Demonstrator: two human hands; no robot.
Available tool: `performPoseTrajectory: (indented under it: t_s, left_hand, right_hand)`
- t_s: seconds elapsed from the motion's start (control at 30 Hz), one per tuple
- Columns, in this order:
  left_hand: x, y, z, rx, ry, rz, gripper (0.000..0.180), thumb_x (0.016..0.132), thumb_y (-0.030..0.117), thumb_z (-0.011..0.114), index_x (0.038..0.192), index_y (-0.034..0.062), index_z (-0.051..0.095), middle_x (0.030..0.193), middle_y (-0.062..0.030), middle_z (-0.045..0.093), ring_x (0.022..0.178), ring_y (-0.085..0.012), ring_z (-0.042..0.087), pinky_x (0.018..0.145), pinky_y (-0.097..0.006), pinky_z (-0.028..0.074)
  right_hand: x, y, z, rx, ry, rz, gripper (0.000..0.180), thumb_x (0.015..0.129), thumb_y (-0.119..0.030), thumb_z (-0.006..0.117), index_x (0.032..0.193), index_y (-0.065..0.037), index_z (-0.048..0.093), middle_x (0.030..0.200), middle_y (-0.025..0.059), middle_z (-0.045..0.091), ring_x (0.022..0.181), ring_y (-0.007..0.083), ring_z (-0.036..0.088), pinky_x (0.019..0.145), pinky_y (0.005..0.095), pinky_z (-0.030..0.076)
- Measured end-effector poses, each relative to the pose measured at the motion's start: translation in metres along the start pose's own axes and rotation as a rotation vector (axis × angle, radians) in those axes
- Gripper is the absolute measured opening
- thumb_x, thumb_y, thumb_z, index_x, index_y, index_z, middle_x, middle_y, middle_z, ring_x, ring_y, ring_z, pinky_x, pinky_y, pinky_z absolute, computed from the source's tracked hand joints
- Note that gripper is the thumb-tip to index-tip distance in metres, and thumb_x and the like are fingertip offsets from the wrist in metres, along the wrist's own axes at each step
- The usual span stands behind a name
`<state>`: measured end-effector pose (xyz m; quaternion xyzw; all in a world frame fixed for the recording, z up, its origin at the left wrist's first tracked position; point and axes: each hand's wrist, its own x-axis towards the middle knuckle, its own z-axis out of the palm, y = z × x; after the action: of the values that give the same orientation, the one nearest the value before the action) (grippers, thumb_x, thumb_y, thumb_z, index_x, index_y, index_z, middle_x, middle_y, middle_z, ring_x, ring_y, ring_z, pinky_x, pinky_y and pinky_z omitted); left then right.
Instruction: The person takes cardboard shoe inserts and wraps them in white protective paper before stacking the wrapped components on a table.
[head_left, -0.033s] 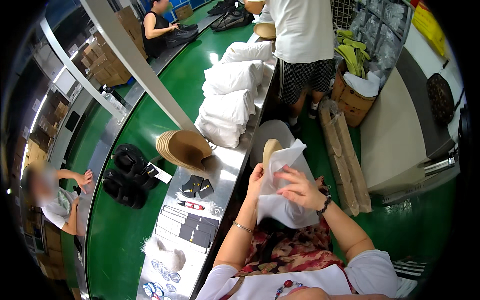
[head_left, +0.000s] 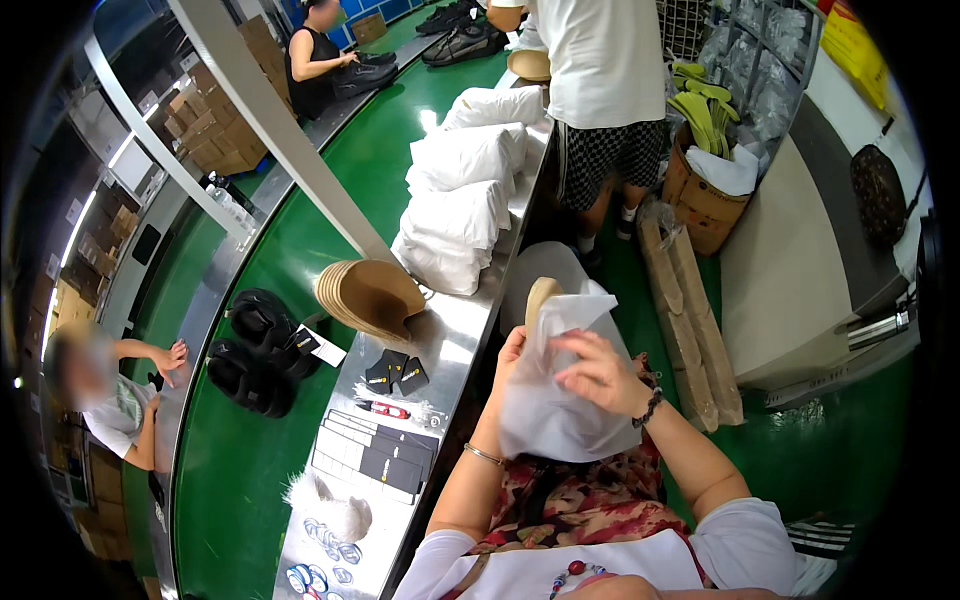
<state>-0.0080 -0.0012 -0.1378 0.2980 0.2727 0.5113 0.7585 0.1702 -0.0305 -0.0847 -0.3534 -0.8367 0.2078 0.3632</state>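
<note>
My left hand point(head_left: 511, 352) grips the edge of a tan, curved cardboard-like piece point(head_left: 542, 291), whose rounded top sticks up above a thin white translucent sheet point(head_left: 540, 415). The sheet lies over the rest of the piece and hangs down in front of my lap, hiding the piece's lower part. Against the sheet's right side lies my right hand point(head_left: 600, 372), its fingers stretched out and spread. To the left, on the metal bench edge, stands a nested stack of similar tan curved pieces point(head_left: 372, 300).
White wrapped bundles point(head_left: 455, 220) line the bench, with black shoes point(head_left: 262, 350) on the green surface. Black tags point(head_left: 395, 372), a red-handled tool point(head_left: 384, 409) and cards point(head_left: 375, 450) lie nearer. A co-worker point(head_left: 605, 70) stands ahead; long cardboard pieces point(head_left: 690, 320) are at right.
The sheet's lower part has shifted left and spread out, covering more of the space between my forearms. Both hands stay in nearly the same place.
</note>
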Motion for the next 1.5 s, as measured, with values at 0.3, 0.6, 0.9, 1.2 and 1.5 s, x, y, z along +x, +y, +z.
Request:
performPoseTrajectory:
  t_s: [0.3,0.6,0.9,1.2,1.5]
  left_hand:
    - [-0.039,0.013,0.012,0.153,-0.037,0.157,0.037,0.086,0.003,0.055,0.122,-0.0004,0.046,0.112,-0.0081,0.055,0.097,-0.0147,0.056,0.080,-0.028,0.049]
    - [-0.065,0.038,0.035,-0.109,0.029,0.165,0.031,0.089,0.005,0.049,0.120,0.0020,0.047,0.105,-0.0083,0.058,0.091,-0.0170,0.059,0.077,-0.031,0.052]
    - [-0.073,0.041,0.008,-0.023,0.031,0.202,0.031,0.093,0.011,0.044,0.121,-0.0004,0.045,0.101,-0.0085,0.056,0.083,-0.0164,0.059,0.070,-0.029,0.052]
    - [-0.088,0.048,0.022,-0.261,0.111,0.171,0.028,0.087,0.004,0.052,0.115,0.0075,0.056,0.102,-0.0064,0.061,0.085,-0.0152,0.061,0.070,-0.028,0.053]
    - [-0.088,0.042,-0.004,-0.167,0.158,0.211,0.029,0.086,0.003,0.053,0.115,0.0078,0.056,0.099,-0.0041,0.061,0.082,-0.0138,0.061,0.069,-0.026,0.052]
  right_hand:
    - [0.042,-0.034,0.002,-0.317,0.324,0.024,0.032,0.076,-0.012,0.063,0.107,-0.005,0.055,0.096,0.0101,0.051,0.096,0.0285,0.049,0.081,0.0418,0.041]
    - [0.039,-0.017,0.018,-0.134,0.129,0.135,0.075,0.081,-0.033,0.062,0.140,-0.009,0.022,0.135,0.0249,0.032,0.116,0.0409,0.042,0.093,0.0417,0.040]
    - [0.058,-0.048,0.015,0.184,-0.017,0.142,0.098,0.076,-0.027,0.070,0.143,-0.008,0.001,0.133,0.0238,0.037,0.121,0.0329,0.042,0.101,0.0363,0.033]
    - [0.065,-0.038,0.015,0.500,-0.247,0.462,0.098,0.067,-0.031,0.078,0.138,0.001,0.018,0.128,0.0185,0.044,0.121,0.0259,0.041,0.101,0.0326,0.032]
    - [0.059,-0.049,0.026,0.249,-0.132,0.294,0.096,0.064,-0.033,0.080,0.134,0.003,0.026,0.128,0.0187,0.043,0.120,0.0256,0.042,0.100,0.0324,0.033]
